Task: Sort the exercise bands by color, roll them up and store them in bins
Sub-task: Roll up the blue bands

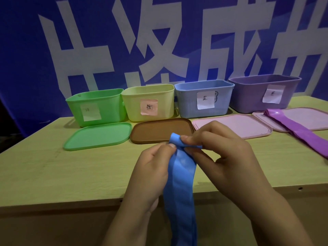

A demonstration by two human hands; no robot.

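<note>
1. Table (71,174) of pale wood carries everything, and every place below is taken from the blue bin (204,100) standing at its back.
2. Bins come next by bulk: the purple bin (262,93) stands just right of the blue bin, the yellow bin (149,102) just left of it, and the green bin (95,107) beyond that. Each wears a paper label; from this angle their insides are hidden, so I cannot tell whether any band is stored yet.
3. Lids lie flat in front: a pink lid (236,125) before the blue bin, a second pink lid (301,119) to its right, a brown lid (159,130) and a green lid (99,135) to its left.
4. The purple band (301,134) lies unrolled across the second pink lid and onto the table — well right of the blue bin, not yet rolled.
5. The blue band (181,183) hangs in front of the blue bin, toward the viewer, its top just starting to curl.
6. The left hand (154,171) pinches the band's upper edge; the right hand (218,155) clamps the small first roll between thumb and fingers — rolling seems barely begun, storing is left.
</note>
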